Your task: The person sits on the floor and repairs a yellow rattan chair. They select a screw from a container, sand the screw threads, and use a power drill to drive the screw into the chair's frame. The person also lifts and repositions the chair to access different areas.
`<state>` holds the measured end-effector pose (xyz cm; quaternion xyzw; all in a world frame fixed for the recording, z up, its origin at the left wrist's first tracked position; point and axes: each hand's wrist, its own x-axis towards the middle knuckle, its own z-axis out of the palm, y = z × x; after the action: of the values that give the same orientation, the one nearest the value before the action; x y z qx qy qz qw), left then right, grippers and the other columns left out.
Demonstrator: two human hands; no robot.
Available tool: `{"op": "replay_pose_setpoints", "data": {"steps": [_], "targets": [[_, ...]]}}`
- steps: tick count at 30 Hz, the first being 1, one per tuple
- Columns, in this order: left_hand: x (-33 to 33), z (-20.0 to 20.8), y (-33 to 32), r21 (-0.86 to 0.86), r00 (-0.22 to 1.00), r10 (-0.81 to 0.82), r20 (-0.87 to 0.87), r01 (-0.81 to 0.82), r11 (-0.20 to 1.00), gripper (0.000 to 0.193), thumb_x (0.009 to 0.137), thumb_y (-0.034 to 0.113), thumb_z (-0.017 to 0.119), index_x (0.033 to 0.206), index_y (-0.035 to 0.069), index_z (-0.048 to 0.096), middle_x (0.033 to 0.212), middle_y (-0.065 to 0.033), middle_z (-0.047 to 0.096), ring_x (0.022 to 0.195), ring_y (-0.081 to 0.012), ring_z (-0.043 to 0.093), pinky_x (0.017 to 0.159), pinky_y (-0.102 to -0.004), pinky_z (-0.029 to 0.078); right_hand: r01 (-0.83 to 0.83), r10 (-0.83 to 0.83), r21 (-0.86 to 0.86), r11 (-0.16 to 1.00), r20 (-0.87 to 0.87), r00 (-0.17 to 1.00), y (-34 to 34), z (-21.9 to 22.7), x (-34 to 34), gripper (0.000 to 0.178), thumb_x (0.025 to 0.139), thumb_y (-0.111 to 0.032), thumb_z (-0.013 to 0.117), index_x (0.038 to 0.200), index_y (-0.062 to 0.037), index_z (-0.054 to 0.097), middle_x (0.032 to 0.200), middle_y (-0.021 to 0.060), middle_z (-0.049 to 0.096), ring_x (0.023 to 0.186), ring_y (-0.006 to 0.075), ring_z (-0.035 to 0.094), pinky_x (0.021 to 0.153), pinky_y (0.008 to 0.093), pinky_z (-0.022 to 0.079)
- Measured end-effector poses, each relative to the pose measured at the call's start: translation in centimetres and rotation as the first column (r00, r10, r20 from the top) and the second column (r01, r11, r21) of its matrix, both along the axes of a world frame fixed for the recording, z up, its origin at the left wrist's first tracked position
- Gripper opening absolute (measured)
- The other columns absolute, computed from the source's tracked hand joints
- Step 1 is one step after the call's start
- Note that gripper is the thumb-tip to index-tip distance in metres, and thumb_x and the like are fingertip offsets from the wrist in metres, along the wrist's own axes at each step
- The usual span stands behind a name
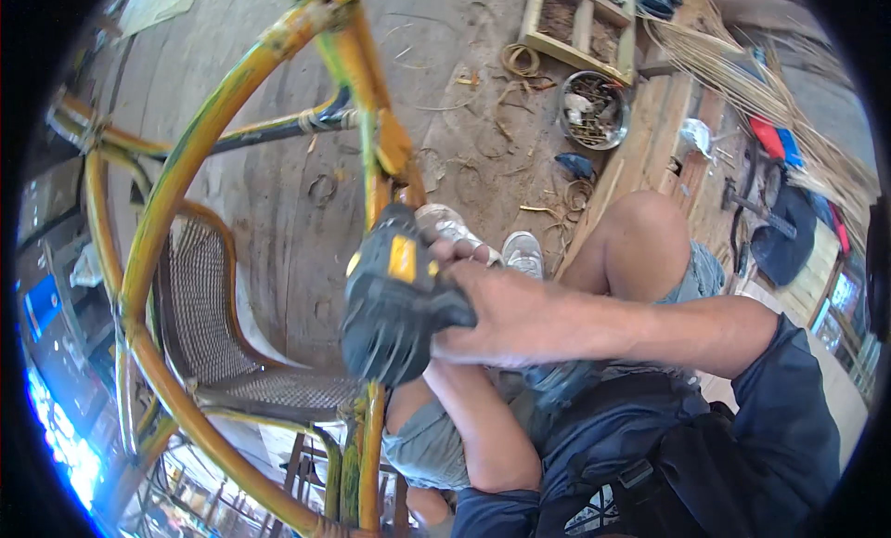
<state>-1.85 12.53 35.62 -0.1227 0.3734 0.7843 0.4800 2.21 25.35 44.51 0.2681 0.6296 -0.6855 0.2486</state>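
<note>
My right hand (506,311) is closed around the handle of a black-and-yellow cordless drill (394,301). The drill is held up against an upright pole of a yellow-brown cane furniture frame (153,232); its tip is out of sight. At the pole just above the drill is a short yellow-brown wooden piece (394,143). My left forearm (478,417) reaches up behind the drill, which hides the left hand and its fingers. Cane bindings wrap several joints of the frame.
A chair with a woven seat (278,389) stands behind the frame on the left. On the plank floor (278,181) lie cane scraps, a metal bowl (594,111) of small pieces and a divided wooden box (580,27). Long cane strips (742,83) and a hammer (756,208) lie right.
</note>
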Motion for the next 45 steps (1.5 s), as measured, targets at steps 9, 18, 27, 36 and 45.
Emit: {"op": "replay_pose_setpoints", "data": {"steps": [9, 18, 27, 36, 45], "targets": [[-6.0, 8.6, 1.8, -0.378, 0.517, -0.111, -0.849, -0.446, 0.811, 0.039, 0.092, 0.033, 0.046, 0.091, -0.004, 0.057, 0.077, -0.0091, 0.058, 0.072, -0.0151, 0.05, 0.067, -0.0296, 0.041, -0.134, 0.141, -0.071, 0.988, 0.112, 0.984, 3.9, 0.6, -2.8, 0.039, 0.078, -0.037, 0.062, 0.09, -0.0004, 0.055, 0.061, 0.0037, 0.053, 0.047, 0.0113, 0.054, 0.041, 0.0243, 0.045], [-11.2, 8.7, 6.4, -0.313, 0.622, -0.265, -0.737, 0.032, 0.949, 0.045, 0.092, 0.04, 0.043, 0.096, -0.003, 0.056, 0.093, -0.0137, 0.06, 0.087, -0.0175, 0.058, 0.082, -0.029, 0.043, -0.082, 0.066, 0.048, 0.995, 0.265, 0.962, 4.6, 2.3, -5.4, 0.03, 0.075, -0.036, 0.068, 0.084, -0.0088, 0.059, 0.065, -0.0002, 0.053, 0.048, 0.0091, 0.049, 0.04, 0.0221, 0.042], [-11.2, 6.7, 7.1, -0.162, 0.689, -0.128, -0.713, 0.017, 0.987, 0.045, 0.092, 0.04, 0.043, 0.097, -0.003, 0.056, 0.094, -0.014, 0.06, 0.088, -0.0175, 0.057, 0.082, -0.0288, 0.043, -0.19, 0.172, 0.108, 0.976, 0.156, 0.973, 5.4, 3.9, -5.5, 0.028, 0.077, -0.03, 0.068, 0.091, -0.007, 0.061, 0.071, 0.0017, 0.055, 0.055, 0.0095, 0.049, 0.048, 0.0228, 0.041], [-11.4, 7.1, 5.7, -0.111, 0.732, -0.081, -0.677, 0.007, 0.994, 0.044, 0.092, 0.039, 0.043, 0.097, -0.003, 0.055, 0.095, -0.0143, 0.059, 0.088, -0.0176, 0.057, 0.083, -0.0286, 0.043, -0.195, 0.213, -0.1, 0.976, 0.219, 0.952, 5.3, 3.6, -7.4, 0.035, 0.078, -0.022, 0.066, 0.108, -0.0068, 0.058, 0.087, 0.0063, 0.06, 0.07, 0.0134, 0.053, 0.061, 0.0242, 0.044], [-11.0, 6.9, 6.3, -0.064, 0.75, -0.056, -0.659, 0.018, 0.998, 0.044, 0.092, 0.039, 0.043, 0.097, -0.002, 0.055, 0.096, -0.0146, 0.058, 0.089, -0.0177, 0.057, 0.083, -0.0284, 0.043, -0.241, 0.242, -0.022, 0.97, 0.147, 0.959, 5.7, 4.3, -6.4, 0.031, 0.076, -0.024, 0.067, 0.1, -0.0058, 0.058, 0.079, 0.0053, 0.058, 0.063, 0.0129, 0.052, 0.055, 0.0245, 0.042]]}}
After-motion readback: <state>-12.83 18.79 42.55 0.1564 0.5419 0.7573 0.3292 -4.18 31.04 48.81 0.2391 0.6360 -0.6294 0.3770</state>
